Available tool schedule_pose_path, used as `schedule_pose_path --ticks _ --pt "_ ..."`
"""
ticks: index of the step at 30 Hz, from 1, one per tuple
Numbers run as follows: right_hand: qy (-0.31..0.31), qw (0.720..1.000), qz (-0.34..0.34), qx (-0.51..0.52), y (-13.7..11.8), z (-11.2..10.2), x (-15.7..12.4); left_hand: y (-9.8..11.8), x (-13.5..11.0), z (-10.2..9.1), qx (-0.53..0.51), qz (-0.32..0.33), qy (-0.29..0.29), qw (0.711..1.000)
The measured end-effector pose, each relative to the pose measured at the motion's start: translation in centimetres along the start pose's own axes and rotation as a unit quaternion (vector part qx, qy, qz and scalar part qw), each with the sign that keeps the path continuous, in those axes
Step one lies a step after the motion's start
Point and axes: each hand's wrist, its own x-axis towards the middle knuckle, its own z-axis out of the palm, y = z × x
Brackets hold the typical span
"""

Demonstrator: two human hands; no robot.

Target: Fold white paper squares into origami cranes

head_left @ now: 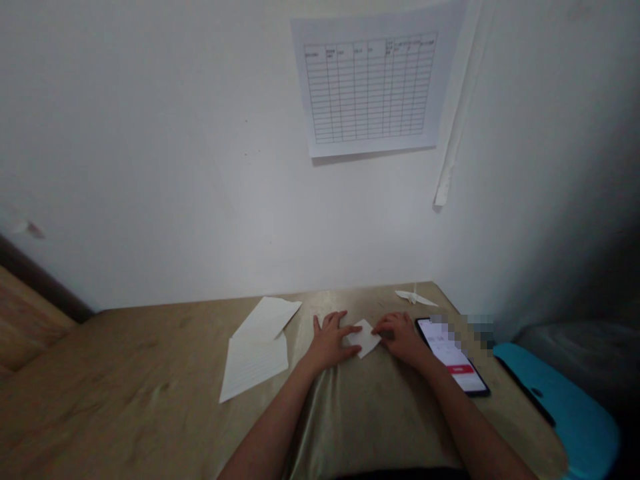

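Observation:
A small white piece of folded paper (363, 339) lies on the cloth-covered table between my hands, one corner pointing toward the wall. My left hand (331, 341) rests at its left side with fingers spread; the thumb and index fingertips touch the paper. At the right corner, my right hand (400, 337) has its fingers curled and the fingertips closed on the paper's edge. To the left lie two larger sheets of paper (257, 367), partly overlapping, the nearer one lined. A thin white paper scrap (416, 298) sits beyond my right hand.
A phone (457, 363) with a lit screen lies beside my right forearm. Past the table's right edge is a turquoise object (565, 407). A white wall (200, 167) stands behind the table (150, 387), with a printed chart (370, 93) on it. Wooden furniture (30, 313) is at far left.

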Motion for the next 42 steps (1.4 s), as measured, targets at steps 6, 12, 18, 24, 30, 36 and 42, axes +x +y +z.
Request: schedule_pose_path --ticks 6,12,18,24,30,36,42 --pt "0.016 1.000 -0.023 -0.008 0.2 0.1 0.0 -0.2 -0.2 -0.4 -0.007 0.007 -0.017 1.000" --pt "0.030 0.999 -0.039 -0.005 0.8 0.5 0.4 -0.4 -0.2 -0.3 -0.009 0.020 -0.027 0.999" --pt "0.040 0.998 -0.038 0.019 1.0 1.2 1.0 -0.5 -0.1 -0.1 -0.009 0.016 -0.022 1.000" --pt "0.054 0.998 -0.043 0.014 0.9 1.6 1.1 -0.4 -0.2 -0.3 -0.006 0.020 -0.029 0.999" --pt "0.059 0.998 -0.011 -0.033 0.0 1.9 1.0 -0.3 -0.2 -0.4 -0.009 0.012 -0.034 0.999" --pt "0.084 0.994 0.018 -0.072 -1.6 2.4 1.2 -0.3 -0.1 -0.6 -0.017 0.011 -0.041 0.999" --pt "0.098 0.989 0.028 -0.110 -2.7 2.5 1.2 -0.1 -0.1 -0.9 -0.017 0.003 -0.049 0.999"
